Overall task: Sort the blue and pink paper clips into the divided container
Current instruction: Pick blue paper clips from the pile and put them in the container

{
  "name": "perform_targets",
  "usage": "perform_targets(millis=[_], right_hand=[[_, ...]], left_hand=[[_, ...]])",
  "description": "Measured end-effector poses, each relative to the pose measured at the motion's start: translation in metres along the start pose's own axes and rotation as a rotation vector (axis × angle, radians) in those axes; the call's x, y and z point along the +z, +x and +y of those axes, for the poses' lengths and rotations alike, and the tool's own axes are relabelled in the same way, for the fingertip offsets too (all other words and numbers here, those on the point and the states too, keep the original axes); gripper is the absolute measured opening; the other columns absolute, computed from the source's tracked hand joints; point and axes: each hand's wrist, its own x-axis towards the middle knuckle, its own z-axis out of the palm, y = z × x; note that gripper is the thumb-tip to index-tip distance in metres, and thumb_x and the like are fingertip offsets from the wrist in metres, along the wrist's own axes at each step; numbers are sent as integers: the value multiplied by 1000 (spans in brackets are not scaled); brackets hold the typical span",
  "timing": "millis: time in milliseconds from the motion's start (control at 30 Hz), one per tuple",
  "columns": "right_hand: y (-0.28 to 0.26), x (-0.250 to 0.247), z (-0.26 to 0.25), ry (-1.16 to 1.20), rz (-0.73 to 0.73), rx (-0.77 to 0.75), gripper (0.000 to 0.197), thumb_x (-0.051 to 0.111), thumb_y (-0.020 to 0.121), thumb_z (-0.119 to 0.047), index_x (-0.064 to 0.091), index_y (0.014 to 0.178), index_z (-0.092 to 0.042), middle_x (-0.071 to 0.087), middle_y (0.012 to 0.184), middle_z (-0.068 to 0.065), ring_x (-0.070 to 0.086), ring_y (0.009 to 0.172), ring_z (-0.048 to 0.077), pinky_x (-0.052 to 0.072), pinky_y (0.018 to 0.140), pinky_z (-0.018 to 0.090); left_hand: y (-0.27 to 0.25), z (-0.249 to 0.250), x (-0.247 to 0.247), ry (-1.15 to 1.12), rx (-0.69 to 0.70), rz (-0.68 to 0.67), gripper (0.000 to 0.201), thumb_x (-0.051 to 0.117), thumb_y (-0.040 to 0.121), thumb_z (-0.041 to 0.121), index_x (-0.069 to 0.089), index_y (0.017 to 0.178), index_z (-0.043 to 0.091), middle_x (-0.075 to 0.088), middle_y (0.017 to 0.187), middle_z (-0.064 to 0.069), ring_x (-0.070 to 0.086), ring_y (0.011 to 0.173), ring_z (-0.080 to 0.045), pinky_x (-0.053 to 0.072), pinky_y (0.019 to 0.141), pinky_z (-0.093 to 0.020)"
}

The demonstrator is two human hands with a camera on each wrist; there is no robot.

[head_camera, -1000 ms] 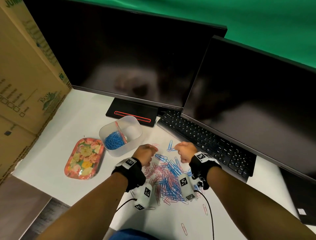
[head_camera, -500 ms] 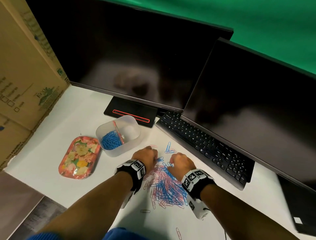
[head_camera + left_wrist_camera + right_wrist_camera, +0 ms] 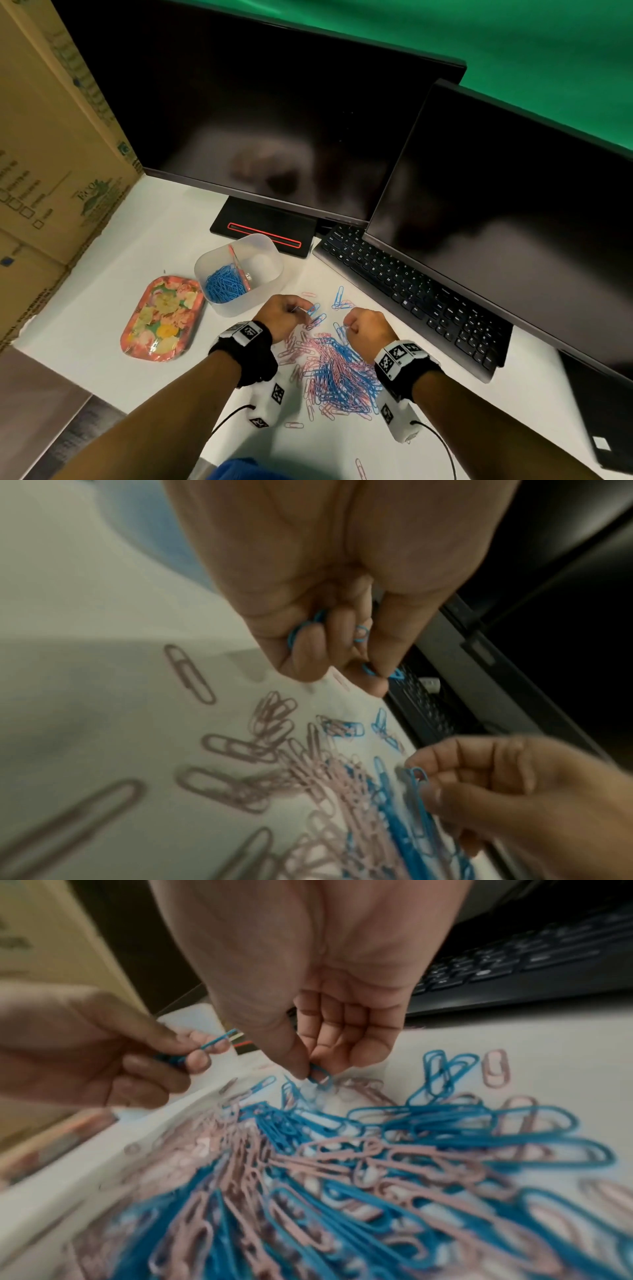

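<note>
A tangled heap of blue and pink paper clips [image 3: 339, 373] lies on the white desk between my wrists. The clear divided container [image 3: 239, 270] stands behind it to the left, with blue clips [image 3: 224, 282] piled in its left compartment. My left hand [image 3: 286, 317] hovers at the heap's far left edge, its curled fingers [image 3: 310, 653] holding several blue clips [image 3: 368, 669]. My right hand [image 3: 366, 325] is at the heap's far right edge, thumb and forefinger pinching one blue clip [image 3: 318, 1073] just above the desk.
A floral tray [image 3: 161, 320] sits left of the container. A black keyboard [image 3: 411, 291] runs along the right under two dark monitors [image 3: 274, 137]. Cardboard boxes [image 3: 44, 154] wall off the left. Loose pink clips [image 3: 359, 467] lie near the desk's front edge.
Both hands dropped from a raised spot behind the heap down onto its far edge. The right hand now pinches a blue clip, and the left still grips its blue clips.
</note>
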Motion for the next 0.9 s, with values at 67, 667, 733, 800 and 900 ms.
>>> perform_targets(millis=[67,667,733,800,900], right_hand=[[3,0,8,173,5,-20,23,54,86,-9,69,100,-19,66,85,0,65,83,19,53,81,27],[-5,-1,-3,-36,-35,-17,20,70,82,-36,64,98,-25,64,98,-2,60,85,17,44,73,22],[-7,3,-8,-133,6,-65,22,66,85,-35,63,104,-25,62,110,0,60,94,20,47,78,25],[-6,5,-15,-183,35,-98,19,63,87,-31,64,104,-23,60,118,2,60,103,23,49,84,28],[-3,6,-22,-244,8,-51,19,61,88,-22,67,106,-19,60,119,5,62,106,26,50,85,30]], left_hand=[[0,1,1,-201,-76,-8,17,58,81,1,69,89,12,61,72,-9,36,47,-14,30,49,-20],[9,9,19,170,-46,152,17,50,88,15,64,79,16,63,76,-4,58,69,-23,45,70,-25],[8,6,23,457,31,135,8,58,86,24,65,88,22,67,84,0,64,88,-23,47,75,-23],[10,4,28,610,63,116,7,61,86,27,63,93,26,68,90,1,64,92,-22,48,76,-25],[12,5,32,724,91,142,8,61,85,26,64,92,27,67,103,2,62,98,-21,46,78,-26]])
